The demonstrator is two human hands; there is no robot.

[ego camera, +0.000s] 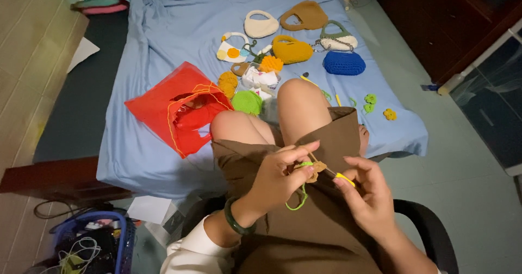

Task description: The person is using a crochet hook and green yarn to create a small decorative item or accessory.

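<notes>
you are mid-stitch, by the look of it: your left hand (280,171) pinches a small tan crochet piece (315,170) between thumb and fingers, over your lap, and a loop of green yarn (298,198) hangs down from it. your right hand (367,189) is closed round a yellow-handled crochet hook (343,178), whose tip meets the piece. the next stitch likely calls for a steady pinch and a taut strand.

on the blue sheet (163,29) beyond your knees, a red bag (174,108) lies open on its side; what is in it you cannot tell. a blue basket (122,241) at lower left holds tangled cords. finished small crochet bags lie near the far edge, among them a blue one (343,63) and a mustard one (292,49).
</notes>
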